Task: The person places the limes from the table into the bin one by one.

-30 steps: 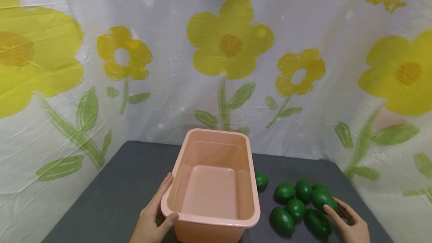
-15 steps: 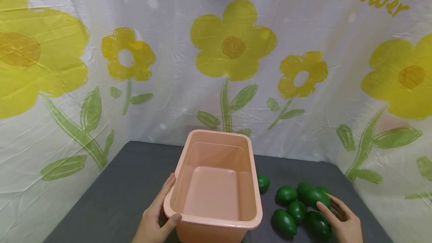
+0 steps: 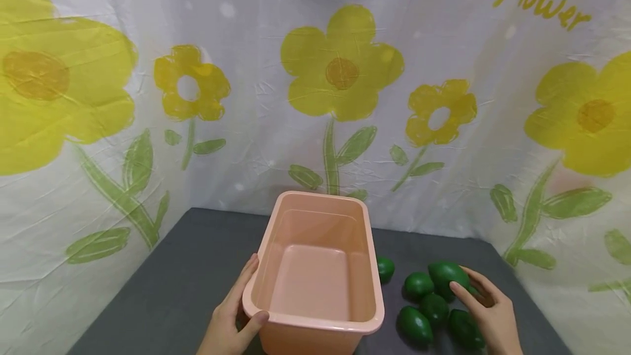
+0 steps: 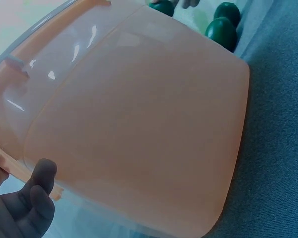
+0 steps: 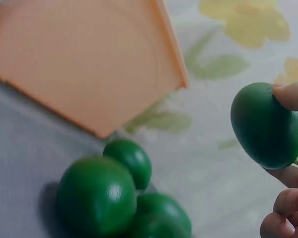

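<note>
In the head view a peach-coloured plastic tub (image 3: pixel 315 325) stands at the table's middle with nothing inside. My left hand (image 3: pixel 229 314) grips its near left corner, thumb over the rim and fingers along the side. Off to the right, my right hand (image 3: pixel 490 308) holds a glossy dark green, egg-shaped fruit (image 3: pixel 447 277) between thumb and fingers. The right wrist view shows this held fruit (image 5: pixel 267 126) raised above the others. Several more such green fruits (image 3: pixel 415 325) lie grouped below it, partly hidden by the hand.
One more green fruit (image 3: pixel 385 270) sits close to the tub's right side, partly covered by it. The dark grey tabletop (image 3: pixel 162 289) is enclosed by a white cloth (image 3: pixel 246 152) printed with yellow flowers at the back and sides.
My right hand has moved left and up, lifting the green fruit from the far right of the group. My left hand keeps hold of the tub. The head view has shifted slightly.
</note>
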Motion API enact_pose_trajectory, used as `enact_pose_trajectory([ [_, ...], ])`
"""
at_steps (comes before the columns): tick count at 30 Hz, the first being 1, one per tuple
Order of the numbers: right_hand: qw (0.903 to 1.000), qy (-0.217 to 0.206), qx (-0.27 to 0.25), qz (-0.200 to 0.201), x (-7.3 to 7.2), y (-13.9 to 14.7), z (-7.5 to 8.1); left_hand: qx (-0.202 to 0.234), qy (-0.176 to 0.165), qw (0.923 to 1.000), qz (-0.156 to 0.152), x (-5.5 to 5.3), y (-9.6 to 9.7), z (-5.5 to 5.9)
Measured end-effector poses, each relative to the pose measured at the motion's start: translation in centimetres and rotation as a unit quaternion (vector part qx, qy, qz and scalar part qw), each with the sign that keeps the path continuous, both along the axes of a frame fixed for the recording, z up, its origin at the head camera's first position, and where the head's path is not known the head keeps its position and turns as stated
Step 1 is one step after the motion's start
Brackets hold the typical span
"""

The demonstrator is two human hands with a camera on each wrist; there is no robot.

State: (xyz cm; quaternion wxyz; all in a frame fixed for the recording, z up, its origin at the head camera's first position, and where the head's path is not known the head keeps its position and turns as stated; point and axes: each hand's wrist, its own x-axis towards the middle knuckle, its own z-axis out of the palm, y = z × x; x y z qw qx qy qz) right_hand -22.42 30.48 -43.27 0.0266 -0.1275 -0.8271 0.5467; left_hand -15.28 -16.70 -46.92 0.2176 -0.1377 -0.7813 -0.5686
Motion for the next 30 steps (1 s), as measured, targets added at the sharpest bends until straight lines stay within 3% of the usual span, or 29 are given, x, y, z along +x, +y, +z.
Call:
enact_pose_trajectory([
  [6, 0.9977, 0.058, 0.001, 0.035, 0.8, -1.9, 1.6, -0.01, 0.025, 0.9996, 0.0, -0.4, 0.1, -0.2],
  [15, 0.987, 0.141, -0.033, 0.069, 0.9, -5.5, 2.5, -0.026, 0.051, 0.9983, 0.01, -0.4, -0.1, -0.3],
  [24, 0.9772, 0.184, -0.051, 0.093, 1.3, -8.6, 3.3, -0.048, -0.003, 0.9981, 0.04, 0.0, -0.1, 0.0],
  [30, 0.9712, 0.199, -0.06, 0.116, 1.7, -10.3, 3.9, -0.045, -0.007, 0.9982, 0.038, -0.1, 0.0, 0.0],
])
